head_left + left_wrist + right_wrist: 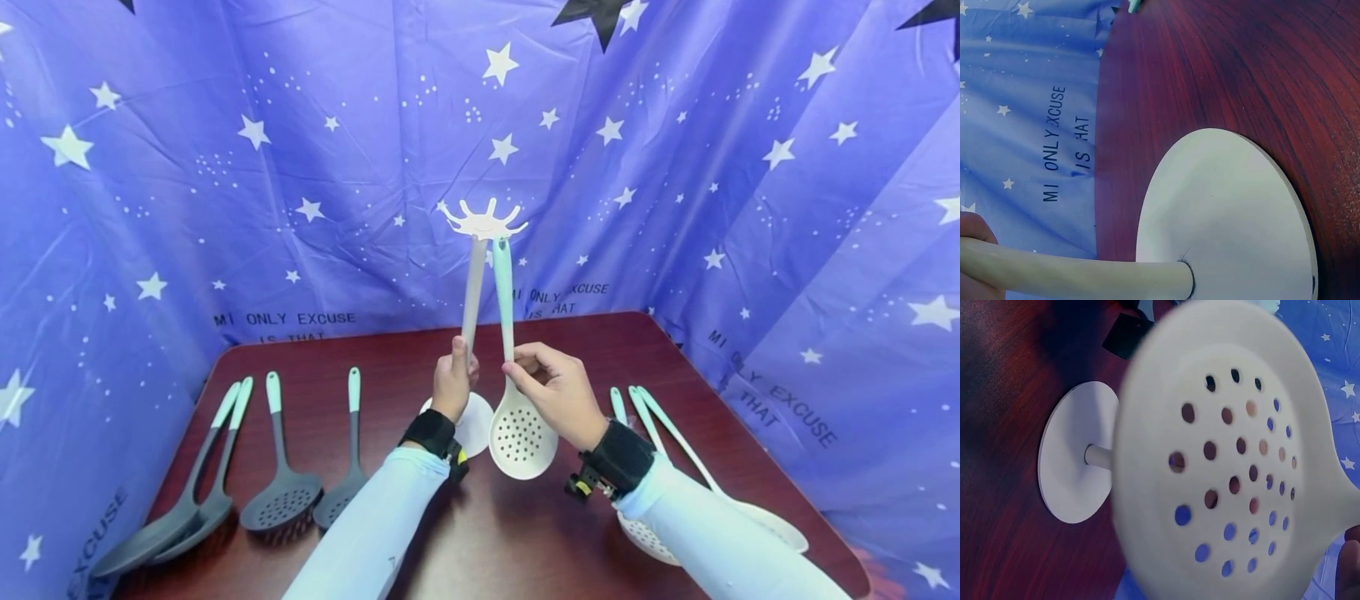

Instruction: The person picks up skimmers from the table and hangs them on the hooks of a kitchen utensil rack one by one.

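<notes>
A white utensil stand [472,292] with a round base [1229,206] and a crown of hooks [486,220] stands upright mid-table. My left hand [452,383] grips its pole. With thumb and fingers my right hand [558,390] pinches a cream skimmer [523,437] just above its perforated bowl. The skimmer hangs bowl down, and its mint-green handle [503,287] points up beside the pole. The handle's top end meets the crown's front edge; whether a hook passes through its hole, I cannot tell. In the right wrist view, the skimmer's bowl [1229,412] partly covers the stand.
On the left of the brown table [450,558] lie grey utensils with mint handles: two solid-bowled ones [187,517] and two skimmers [281,500], one partly behind my left sleeve. Several cream utensils [772,521] lie at the right, partly covered by my right forearm. A starry blue curtain [405,167] surrounds the table.
</notes>
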`<control>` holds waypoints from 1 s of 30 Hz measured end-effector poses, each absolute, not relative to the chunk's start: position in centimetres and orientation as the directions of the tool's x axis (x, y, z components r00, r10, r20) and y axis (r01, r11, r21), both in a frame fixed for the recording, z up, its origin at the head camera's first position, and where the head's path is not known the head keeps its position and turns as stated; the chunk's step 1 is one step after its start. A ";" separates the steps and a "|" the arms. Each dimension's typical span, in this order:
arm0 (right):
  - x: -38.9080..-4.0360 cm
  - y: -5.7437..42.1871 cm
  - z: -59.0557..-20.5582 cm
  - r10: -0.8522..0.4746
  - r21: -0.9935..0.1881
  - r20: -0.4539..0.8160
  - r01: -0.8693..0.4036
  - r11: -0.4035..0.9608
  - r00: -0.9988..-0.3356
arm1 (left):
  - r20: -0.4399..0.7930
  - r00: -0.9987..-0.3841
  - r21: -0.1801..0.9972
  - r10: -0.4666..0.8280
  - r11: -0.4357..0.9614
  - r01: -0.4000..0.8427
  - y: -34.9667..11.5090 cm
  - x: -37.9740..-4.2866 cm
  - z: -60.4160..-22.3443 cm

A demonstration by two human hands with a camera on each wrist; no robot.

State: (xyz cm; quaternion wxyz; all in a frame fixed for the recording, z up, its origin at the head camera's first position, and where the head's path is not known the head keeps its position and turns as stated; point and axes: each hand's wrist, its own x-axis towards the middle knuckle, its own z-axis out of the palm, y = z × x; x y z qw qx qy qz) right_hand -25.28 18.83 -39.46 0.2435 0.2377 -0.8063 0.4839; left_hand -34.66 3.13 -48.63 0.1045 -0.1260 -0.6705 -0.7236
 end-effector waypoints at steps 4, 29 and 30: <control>-25.4 18.7 -39.6 -0.153 -0.650 0.627 -0.622 0.437 -0.763 | 0.337 -0.941 0.940 0.024 -0.065 0.335 3.1 -34.7 -48.5; -25.4 19.0 -40.9 -0.141 -0.618 0.638 -0.613 0.492 -0.757 | 0.341 -0.939 0.937 -0.047 0.092 0.336 3.0 -34.6 -48.4; -25.4 19.2 -41.1 -0.139 -0.620 0.635 -0.609 0.494 -0.760 | 0.343 -0.938 0.937 -0.047 0.094 0.337 3.0 -34.6 -48.4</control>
